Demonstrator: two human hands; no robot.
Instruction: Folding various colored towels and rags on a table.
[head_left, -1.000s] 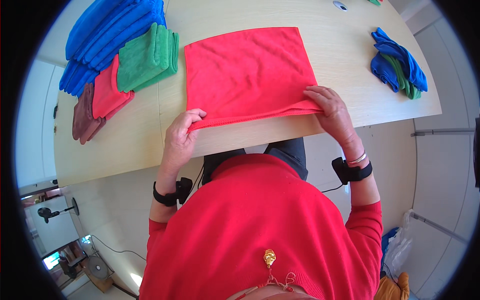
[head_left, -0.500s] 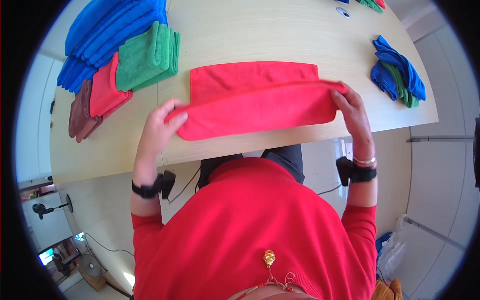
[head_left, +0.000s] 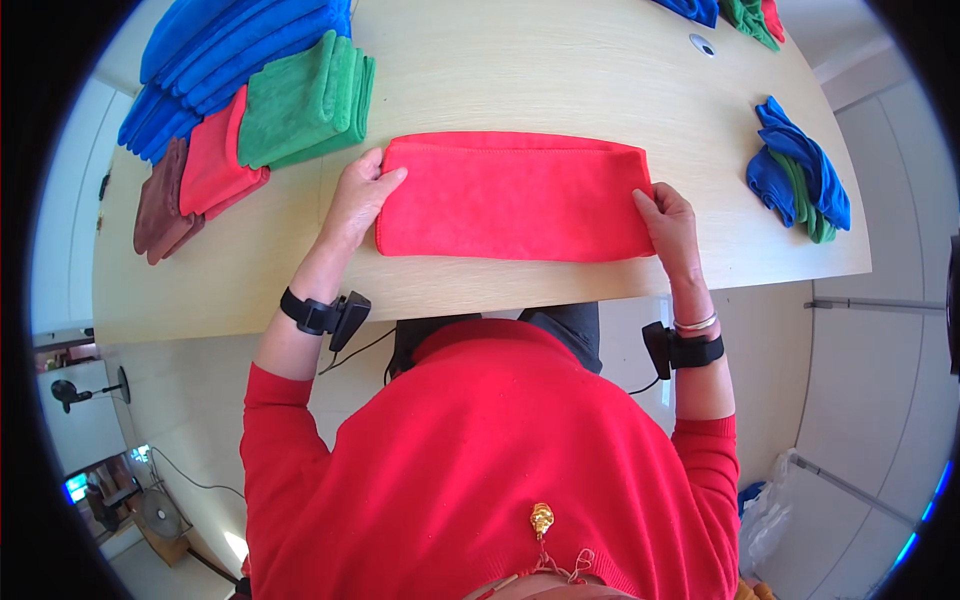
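Observation:
A red towel [head_left: 515,205] lies in front of me on the light wooden table, folded over into a long flat band. Its left end is pinched by my left hand [head_left: 358,195], thumb on top near the upper corner. At the opposite end my right hand [head_left: 668,225] grips the edge between thumb and fingers. The towel's folded edge faces me, and its upper layer falls slightly short of the far edge of the layer beneath. The fingers under the cloth are partly hidden on both sides.
Folded towels stand at the left: a blue pile [head_left: 240,65], a green stack [head_left: 305,105], a red stack [head_left: 215,155] and a brown stack [head_left: 165,205]. Crumpled blue and green cloths [head_left: 800,170] lie at the right. A round cable grommet [head_left: 702,45] sits in the table [head_left: 540,75].
Both hands have moved away from me, carrying the towel's near half over the far half. The raised flap now lies flat, nearly covering the lower layer.

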